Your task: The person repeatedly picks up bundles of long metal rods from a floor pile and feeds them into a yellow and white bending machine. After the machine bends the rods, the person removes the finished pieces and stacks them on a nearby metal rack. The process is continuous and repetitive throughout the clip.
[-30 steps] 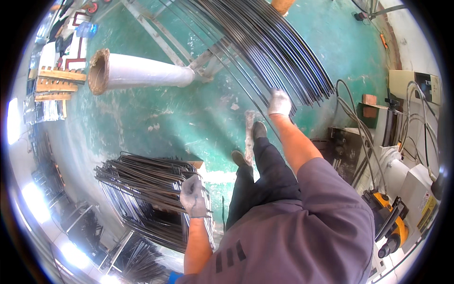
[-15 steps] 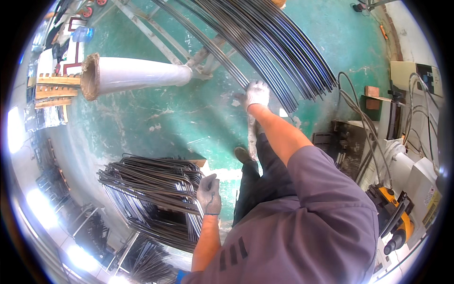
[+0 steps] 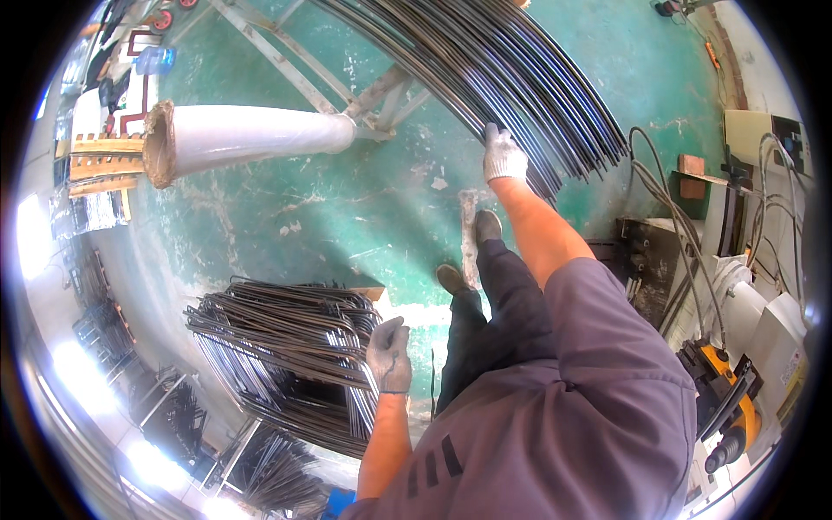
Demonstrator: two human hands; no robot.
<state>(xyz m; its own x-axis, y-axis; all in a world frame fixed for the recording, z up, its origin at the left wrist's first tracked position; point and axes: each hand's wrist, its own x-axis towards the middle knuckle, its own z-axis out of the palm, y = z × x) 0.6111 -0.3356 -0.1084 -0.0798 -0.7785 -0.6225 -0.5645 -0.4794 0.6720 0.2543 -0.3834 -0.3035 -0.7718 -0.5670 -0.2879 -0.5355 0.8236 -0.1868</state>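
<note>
My right hand [image 3: 504, 156], in a pale knit glove, is closed around the ends of dark metal rods [image 3: 459, 104] at the left edge of a long bundle. The bundle [image 3: 529, 78] lies side by side and curves across the top of the view. My left hand [image 3: 389, 354], also gloved, is curled at the right end of a stack of bent metal rods [image 3: 286, 334]. Its fingers are closed, and what they hold, if anything, is hidden.
A white-wrapped roll [image 3: 260, 130] lies at upper left beside a metal frame [image 3: 282, 65]. Cables [image 3: 663, 191] and a machine [image 3: 646, 251] stand at right, with a yellow-and-black tool [image 3: 737, 433] below. More rods [image 3: 269, 472] rest at lower left.
My right hand has moved right, bringing a few separated rods against the bundle. My left hand stays beside the bent rods. Both feet now show.
</note>
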